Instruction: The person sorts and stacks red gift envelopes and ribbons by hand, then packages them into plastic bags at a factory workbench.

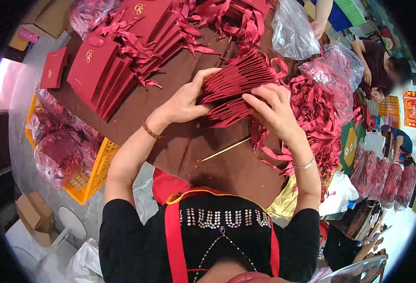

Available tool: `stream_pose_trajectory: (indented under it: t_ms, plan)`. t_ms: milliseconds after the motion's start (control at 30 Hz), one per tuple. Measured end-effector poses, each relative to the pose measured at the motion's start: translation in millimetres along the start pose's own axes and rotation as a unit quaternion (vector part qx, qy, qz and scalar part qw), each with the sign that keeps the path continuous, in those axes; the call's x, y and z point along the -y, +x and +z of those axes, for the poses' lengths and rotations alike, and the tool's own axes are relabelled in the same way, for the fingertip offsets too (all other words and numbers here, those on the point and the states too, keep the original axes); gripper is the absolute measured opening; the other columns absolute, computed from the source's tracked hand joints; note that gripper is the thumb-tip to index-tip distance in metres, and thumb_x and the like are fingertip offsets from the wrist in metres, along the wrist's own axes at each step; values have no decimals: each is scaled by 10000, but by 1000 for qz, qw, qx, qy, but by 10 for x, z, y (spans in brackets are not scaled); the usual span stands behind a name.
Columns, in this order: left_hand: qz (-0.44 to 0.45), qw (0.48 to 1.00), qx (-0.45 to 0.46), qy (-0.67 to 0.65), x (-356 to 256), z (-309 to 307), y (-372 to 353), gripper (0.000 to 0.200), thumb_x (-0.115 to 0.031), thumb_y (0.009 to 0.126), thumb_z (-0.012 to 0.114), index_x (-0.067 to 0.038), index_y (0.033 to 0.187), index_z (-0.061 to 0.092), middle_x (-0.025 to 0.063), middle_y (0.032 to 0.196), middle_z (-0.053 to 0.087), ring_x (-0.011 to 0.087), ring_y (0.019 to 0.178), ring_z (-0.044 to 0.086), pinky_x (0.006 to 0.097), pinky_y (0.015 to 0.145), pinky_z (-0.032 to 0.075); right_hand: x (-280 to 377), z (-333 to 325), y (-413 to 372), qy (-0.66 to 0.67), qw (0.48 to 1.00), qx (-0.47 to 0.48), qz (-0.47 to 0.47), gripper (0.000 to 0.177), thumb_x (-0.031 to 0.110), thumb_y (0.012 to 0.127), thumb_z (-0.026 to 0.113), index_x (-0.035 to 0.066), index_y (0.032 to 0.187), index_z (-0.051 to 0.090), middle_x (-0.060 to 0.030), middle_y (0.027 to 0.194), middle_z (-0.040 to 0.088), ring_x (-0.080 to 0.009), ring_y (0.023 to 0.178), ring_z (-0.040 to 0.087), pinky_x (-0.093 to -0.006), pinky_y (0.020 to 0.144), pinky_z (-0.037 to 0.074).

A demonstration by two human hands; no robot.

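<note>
A thick stack of dark red paper gift bags [238, 78] stands edge-up in front of me on the brown table [179, 146]. My left hand [189, 99] grips its left side, thumb near the lower edge. Across the right side curl the fingers of my right hand [274, 108], pressing on the bags. A gap splits the stack into an upper and a lower part. Close below lies a thin wooden stick [225, 149]. Loose red ribbons [316, 118] are heaped just right of my right hand.
Finished-looking red bags with ribbon handles [95, 70] stand in rows at the upper left. A yellow crate [99, 162] holds plastic-wrapped bundles. Another person's hand [318, 28] is by a clear plastic bag [293, 30]. Other people sit at the right.
</note>
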State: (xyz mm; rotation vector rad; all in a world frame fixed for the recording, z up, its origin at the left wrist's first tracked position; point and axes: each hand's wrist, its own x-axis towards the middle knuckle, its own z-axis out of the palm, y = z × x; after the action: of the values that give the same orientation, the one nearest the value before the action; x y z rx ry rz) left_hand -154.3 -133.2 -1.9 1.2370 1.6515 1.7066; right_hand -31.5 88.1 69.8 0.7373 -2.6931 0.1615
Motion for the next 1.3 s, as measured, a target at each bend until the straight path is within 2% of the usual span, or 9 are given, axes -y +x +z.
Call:
stream_pose_trajectory:
  t_ms: [167, 400, 467, 567, 667, 767, 1000, 1133, 1300]
  plan:
    - [-32, 997, 38, -62, -58, -44, 16, 821, 44, 613, 523, -41, 1364, 200, 169, 1250, 469, 224, 1203, 442, 327, 1033, 308, -71, -13, 110, -28, 998, 40, 50, 858, 162, 555, 807, 179, 1314, 407, -197, 1475, 129, -399, 1360, 141, -543, 1083, 152]
    - [-27, 992, 76, -101, -59, -92, -52, 930, 5, 594, 515, -30, 1421, 93, 179, 1396, 303, 215, 1327, 268, 326, 1105, 173, -166, -117, 436, 40, 981, 179, 67, 968, 185, 489, 821, 179, 1348, 375, -156, 1450, 214, -380, 1343, 185, -505, 1077, 239]
    - [-57, 982, 107, -147, -36, -95, -121, 1062, -59, 607, 639, -34, 1437, -24, 172, 1473, 157, 218, 1376, 144, 333, 1121, 102, -159, -102, 435, 38, 982, 172, 65, 963, 170, 485, 808, 181, 1345, 377, -156, 1424, 248, -384, 1328, 208, -489, 1067, 274]
    - [4, 995, -73, -70, -75, 180, -257, 1391, -362, 523, 862, -47, 1412, -161, 168, 1504, -53, 292, 1393, 30, 385, 1117, 99, -162, -95, 428, 38, 982, 171, 71, 991, 165, 468, 808, 166, 1352, 361, -154, 1407, 267, -385, 1326, 211, -487, 1074, 263]
    - [10, 963, -225, 149, 50, 612, -309, 1372, -375, 514, 867, -31, 1419, -104, 218, 1484, 39, 367, 1369, 103, 441, 1105, 156, -180, -71, 421, 54, 985, 142, 76, 1000, 174, 481, 813, 138, 1361, 338, -155, 1388, 285, -391, 1326, 208, -497, 1079, 246]
    - [32, 941, -311, 131, 160, 793, -169, 1317, -350, 511, 868, -7, 1418, -22, 224, 1459, 125, 384, 1333, 190, 463, 1084, 199, -201, -71, 387, 43, 988, 133, 65, 1023, 240, 488, 836, 112, 1363, 323, -156, 1375, 298, -398, 1326, 203, -512, 1081, 223]
    - [50, 916, -331, 223, 304, 893, -55, 1133, -280, 543, 856, 12, 1380, 151, 218, 1278, 384, 368, 1154, 411, 443, 936, 376, -322, -7, 67, 175, 982, 36, 59, 1020, 442, 575, 798, 112, 1388, 278, -160, 1370, 327, -380, 1332, 212, -490, 1082, 204]
    - [83, 902, -352, 234, 309, 906, 10, 1008, -272, 575, 847, 26, 1330, 250, 204, 1128, 479, 362, 999, 526, 423, 838, 453, -399, 60, 38, 650, 661, -215, 307, 699, 548, 926, 317, 198, 1457, 28, -156, 1460, 204, -313, 1322, 285, -435, 1078, 218]
    - [77, 926, -287, 231, 215, 873, 24, 952, -119, 605, 830, -7, 1346, 242, 159, 1164, 519, 260, 1053, 554, 367, 904, 448, -776, 370, -445, 709, 592, -250, 290, 711, 581, 918, 266, 206, 1458, -6, -129, 1501, 113, -292, 1361, 212, -456, 1103, 168]
